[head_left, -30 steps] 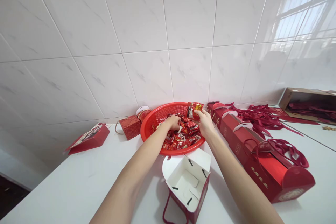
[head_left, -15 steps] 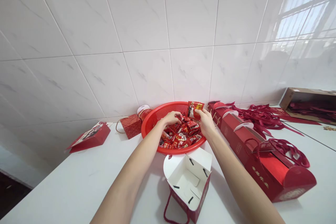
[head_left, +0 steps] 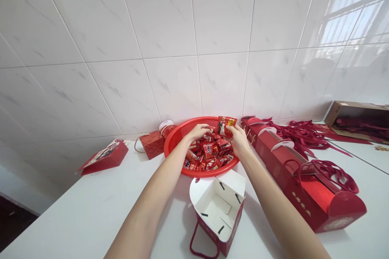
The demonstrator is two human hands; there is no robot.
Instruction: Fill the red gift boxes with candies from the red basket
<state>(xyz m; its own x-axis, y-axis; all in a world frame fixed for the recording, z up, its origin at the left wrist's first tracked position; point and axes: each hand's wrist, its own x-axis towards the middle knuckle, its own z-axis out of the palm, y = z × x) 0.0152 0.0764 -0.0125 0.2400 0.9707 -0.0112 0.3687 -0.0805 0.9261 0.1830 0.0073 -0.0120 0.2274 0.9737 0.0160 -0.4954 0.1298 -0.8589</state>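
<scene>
My right hand pinches a red and gold snack packet and holds it up at the back right of a red plastic basket. My left hand reaches over the basket, its fingers a little apart above the sweets. A red packet shows beside its fingertips, but I see none gripped. Many small red-wrapped sweets fill the basket. In front of it, between my forearms, stands an open box, white inside and dark red outside, with a rope handle hanging down its front.
Closed red gift boxes with ribbons stand in a row on the right. Loose dark red ribbons and a cardboard box lie beyond. Left of the basket are a small red box and another red box. A tiled wall rises behind.
My left hand has lifted slightly and its fingers have loosened. A red packet now lies in plain view below it. My right hand keeps its packet almost still.
</scene>
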